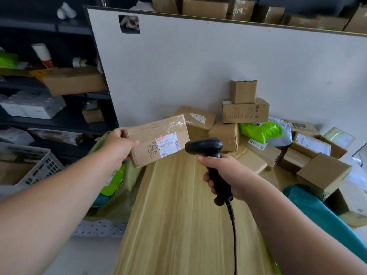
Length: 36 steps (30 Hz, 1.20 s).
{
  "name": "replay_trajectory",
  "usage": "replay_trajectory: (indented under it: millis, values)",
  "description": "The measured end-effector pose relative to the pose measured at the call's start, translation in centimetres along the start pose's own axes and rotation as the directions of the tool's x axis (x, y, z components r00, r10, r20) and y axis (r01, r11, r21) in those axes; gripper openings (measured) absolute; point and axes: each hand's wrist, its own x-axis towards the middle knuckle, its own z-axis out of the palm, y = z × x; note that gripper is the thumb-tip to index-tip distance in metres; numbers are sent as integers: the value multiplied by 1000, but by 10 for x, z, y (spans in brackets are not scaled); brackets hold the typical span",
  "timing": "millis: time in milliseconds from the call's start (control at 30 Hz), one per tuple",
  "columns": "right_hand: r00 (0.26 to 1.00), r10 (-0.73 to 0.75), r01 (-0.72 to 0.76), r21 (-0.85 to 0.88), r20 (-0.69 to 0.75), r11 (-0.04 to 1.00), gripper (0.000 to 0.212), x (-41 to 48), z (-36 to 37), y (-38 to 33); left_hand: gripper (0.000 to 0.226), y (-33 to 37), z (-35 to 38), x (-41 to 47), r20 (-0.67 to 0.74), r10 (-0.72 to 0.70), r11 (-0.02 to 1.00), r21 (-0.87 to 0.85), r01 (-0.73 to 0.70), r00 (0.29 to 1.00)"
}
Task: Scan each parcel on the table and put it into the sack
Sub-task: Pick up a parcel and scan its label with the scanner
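My left hand (pixel 117 144) grips the left end of a flat cardboard parcel (pixel 155 132), held in the air above the table's far left corner, its white barcode label facing up. My right hand (pixel 226 173) is closed around the handle of a black corded barcode scanner (pixel 204 146), whose head sits just right of the label. Below the parcel, left of the wooden table (pixel 178 215), stands a pale green sack (pixel 119 195) with a green mailer bag visible inside. More parcels are piled on the table's far right (pixel 258 128).
A white board (pixel 198 66) stands behind the table. Dark shelves (pixel 49 116) with boxes and tape rolls fill the left side. A grey plastic crate (pixel 35 165) sits at the lower left. A teal bag (pixel 317 211) lies by the table's right edge.
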Motion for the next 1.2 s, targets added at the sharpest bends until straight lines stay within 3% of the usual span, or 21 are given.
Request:
replay_trajectory:
  millis: [633, 833, 1033, 1200]
  values:
    - [996, 29, -19, -121, 86, 992, 29, 33, 122, -52, 49, -12, -120, 69, -30, 30, 994, 102, -27, 999]
    - [996, 50, -43, -91, 71, 995, 33, 59, 165, -56, 46, -36, -160, 103, -132, -81, 996, 16, 84, 988]
    - [993, 104, -98, -106, 53, 989, 34, 87, 199, -49, 36, -90, -185, 130, -279, -171, 981, 42, 190, 945]
    - [987, 160, -156, -127, 23, 980, 37, 111, 217, -37, 33, -133, -180, 144, -226, -326, 945, -73, 318, 918]
